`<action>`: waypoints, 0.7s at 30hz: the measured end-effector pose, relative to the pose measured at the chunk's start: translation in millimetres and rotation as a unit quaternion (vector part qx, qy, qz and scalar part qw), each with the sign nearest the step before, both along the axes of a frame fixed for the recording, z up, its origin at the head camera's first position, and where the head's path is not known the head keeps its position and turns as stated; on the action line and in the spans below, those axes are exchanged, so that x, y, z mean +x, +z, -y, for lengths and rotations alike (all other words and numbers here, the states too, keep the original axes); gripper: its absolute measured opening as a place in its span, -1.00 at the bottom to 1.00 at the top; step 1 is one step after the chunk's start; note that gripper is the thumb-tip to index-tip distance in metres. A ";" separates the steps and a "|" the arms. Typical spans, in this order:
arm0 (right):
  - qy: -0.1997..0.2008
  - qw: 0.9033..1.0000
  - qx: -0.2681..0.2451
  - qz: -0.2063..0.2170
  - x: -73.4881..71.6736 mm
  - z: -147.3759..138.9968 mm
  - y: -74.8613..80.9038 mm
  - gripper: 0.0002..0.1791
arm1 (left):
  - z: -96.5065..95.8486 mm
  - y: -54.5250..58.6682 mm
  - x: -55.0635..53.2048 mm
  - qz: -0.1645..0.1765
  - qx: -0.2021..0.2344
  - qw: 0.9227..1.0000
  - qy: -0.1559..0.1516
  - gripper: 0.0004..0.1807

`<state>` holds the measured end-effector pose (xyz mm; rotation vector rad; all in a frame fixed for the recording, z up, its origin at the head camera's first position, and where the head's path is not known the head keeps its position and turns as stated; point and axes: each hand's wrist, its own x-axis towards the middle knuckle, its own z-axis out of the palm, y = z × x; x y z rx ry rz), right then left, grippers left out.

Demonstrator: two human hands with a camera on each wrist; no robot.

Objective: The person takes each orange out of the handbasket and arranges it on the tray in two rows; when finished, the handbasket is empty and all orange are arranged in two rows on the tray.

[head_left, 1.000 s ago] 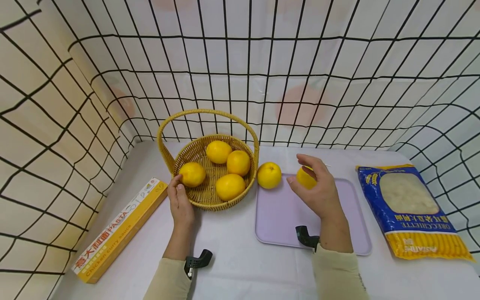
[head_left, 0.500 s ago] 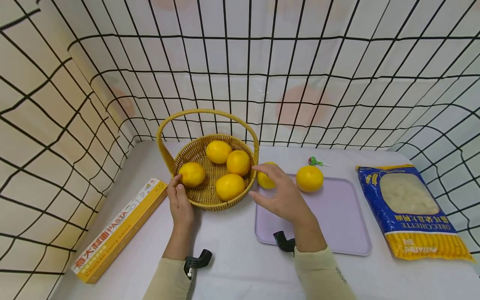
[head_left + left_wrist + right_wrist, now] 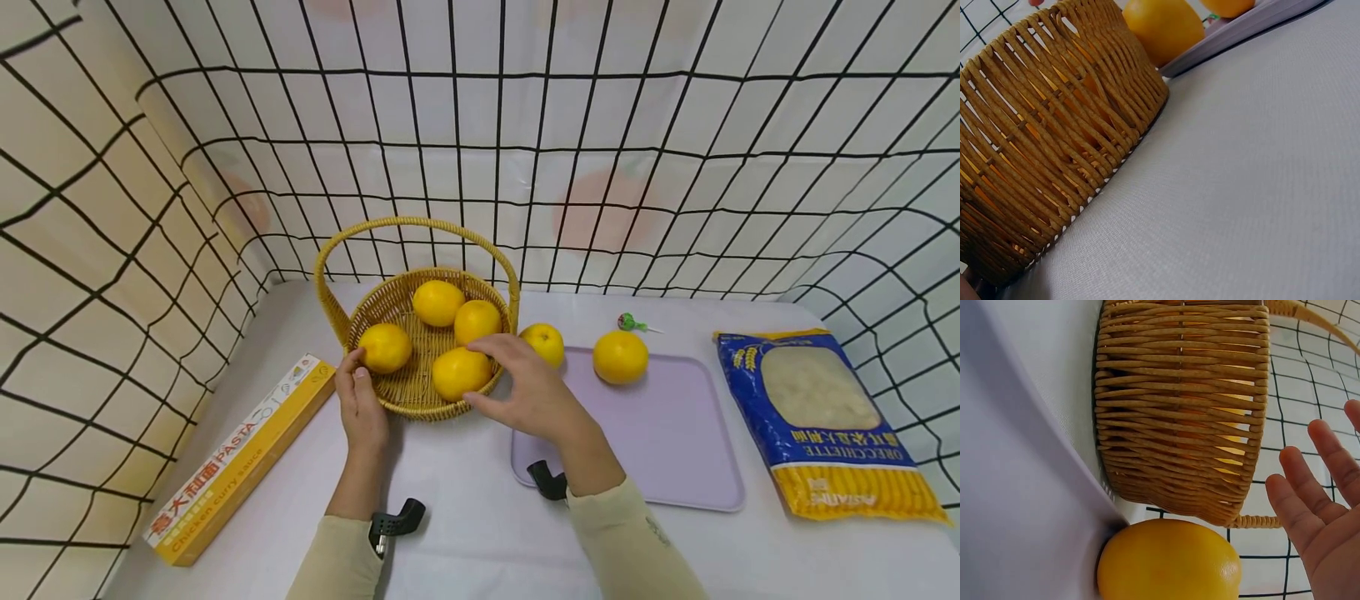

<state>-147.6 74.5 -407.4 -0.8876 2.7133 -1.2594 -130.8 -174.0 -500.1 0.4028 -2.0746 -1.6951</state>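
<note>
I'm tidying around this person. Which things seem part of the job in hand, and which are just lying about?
Likely in the job:
basket, touched by the left hand
four yellow fruits in it, one beside the right hand
perhaps the tray and two fruits outside

Probably just lying about:
pasta box
bag of pasta
lollipop

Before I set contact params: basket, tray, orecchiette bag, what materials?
Basket: wicker-like, satin; woven strands, possibly synthetic. Tray: probably plastic, matt; even lilac colour, moulded-looking rim. Orecchiette bag: likely plastic film, slightly shiny; creased edges, seemingly see-through window.
</note>
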 end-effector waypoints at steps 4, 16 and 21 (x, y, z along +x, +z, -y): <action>0.007 1.000 0.022 -0.006 -3.8 3.3 -0.4 -0.30 | -0.6 0.7 0.9 0.000 -0.001 1.000 -0.002 -0.56; 0.028 0.992 0.120 0.004 -24.7 17.7 2.6 -0.28 | 0.1 0.4 0.2 -0.004 -0.003 1.000 -0.001 -0.55; 0.036 0.987 0.155 0.027 -32.7 24.8 3.2 -0.26 | -0.5 1.1 0.5 0.000 -0.008 1.000 0.000 -0.55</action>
